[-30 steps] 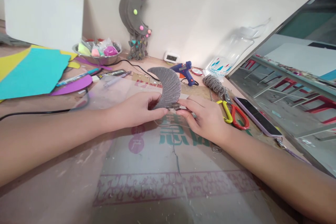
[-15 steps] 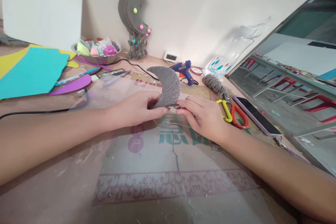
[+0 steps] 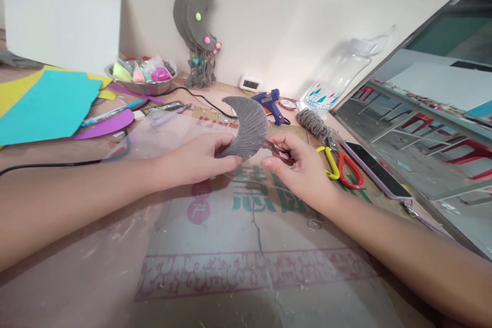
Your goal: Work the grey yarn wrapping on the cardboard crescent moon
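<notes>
Grey ribbed crescent; blue glue gun; yellow and red scissors; teal sheet.

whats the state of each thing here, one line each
left hand: pinching the crescent's lower edge
right hand: closed on a thin strand beside the crescent
yarn-wrapped crescent: held upright above the table
glue gun: lying down, untouched
scissors: lying closed
phone: screen dark
</notes>
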`<state>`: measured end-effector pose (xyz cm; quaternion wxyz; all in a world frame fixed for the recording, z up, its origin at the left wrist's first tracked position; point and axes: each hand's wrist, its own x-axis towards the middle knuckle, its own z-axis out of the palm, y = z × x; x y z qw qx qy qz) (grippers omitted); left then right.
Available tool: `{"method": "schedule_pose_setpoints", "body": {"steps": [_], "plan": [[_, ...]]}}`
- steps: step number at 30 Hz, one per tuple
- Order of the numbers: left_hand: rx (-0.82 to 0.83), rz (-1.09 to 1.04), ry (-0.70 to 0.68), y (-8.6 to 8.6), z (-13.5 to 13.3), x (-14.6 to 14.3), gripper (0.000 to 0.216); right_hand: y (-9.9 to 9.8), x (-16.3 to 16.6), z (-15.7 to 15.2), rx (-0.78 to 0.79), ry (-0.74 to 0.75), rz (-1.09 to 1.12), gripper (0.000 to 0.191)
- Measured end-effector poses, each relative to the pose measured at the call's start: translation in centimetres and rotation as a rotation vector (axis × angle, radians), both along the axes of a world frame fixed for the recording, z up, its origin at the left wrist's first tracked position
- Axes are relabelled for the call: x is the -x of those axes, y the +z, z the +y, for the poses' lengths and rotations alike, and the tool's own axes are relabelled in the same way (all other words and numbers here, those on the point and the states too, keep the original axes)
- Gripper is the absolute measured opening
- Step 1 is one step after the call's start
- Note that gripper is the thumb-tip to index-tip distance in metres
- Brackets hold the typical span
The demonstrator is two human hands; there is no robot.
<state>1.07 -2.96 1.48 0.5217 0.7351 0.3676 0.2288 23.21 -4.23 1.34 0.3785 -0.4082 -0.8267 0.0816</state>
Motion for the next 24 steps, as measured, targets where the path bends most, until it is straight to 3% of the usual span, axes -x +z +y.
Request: {"method": "schedule_pose_setpoints", "body": {"steps": [5, 12, 19, 24], "plan": [[-0.194, 0.075, -0.038, 0.32, -0.02, -0.19, 0.013, 0.30, 0.94, 0.09, 0.287, 0.116, 0.096, 0.018], [-0.231, 0.120, 0.030, 0.66, -0.26, 0.06, 0.039, 0.34, 0.70, 0.17, 0.383, 0.151, 0.250, 0.018], [-0.113, 0.127, 0.018, 0.24, -0.22, 0.05, 0.028, 0.43, 0.83, 0.19, 0.431, 0.162, 0.297, 0.020], [-0.192, 0.130, 0.009, 0.27, -0.17, 0.03, 0.016, 0.39, 0.74, 0.15, 0.473, 0.161, 0.338, 0.023]]}}
